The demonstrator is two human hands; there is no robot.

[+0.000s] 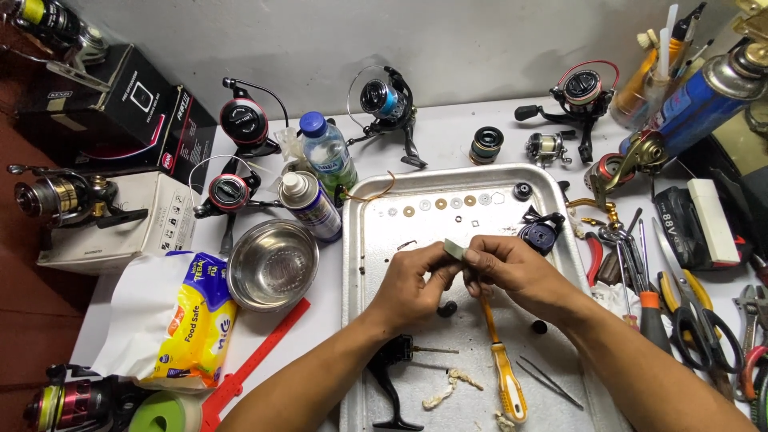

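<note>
Both my hands meet over a metal tray [364, 240]. My left hand [412, 280] and my right hand [512, 268] pinch a small greyish pad [454, 249] between their fingertips. Below them lie a yellow-handled screwdriver [506, 376], tweezers [548, 382], a black reel handle [392, 376] and bits of dirty cotton [450, 384]. Small washers [440, 204] lie in a row at the tray's far side, next to a black reel part [538, 232].
Several fishing reels [244, 120] stand at the back, with a water bottle [328, 152], a spray can [310, 206] and a steel bowl [272, 264]. Pliers, scissors and screwdrivers [688, 320] crowd the right. Boxes [112, 112] and a tissue pack [192, 320] sit left.
</note>
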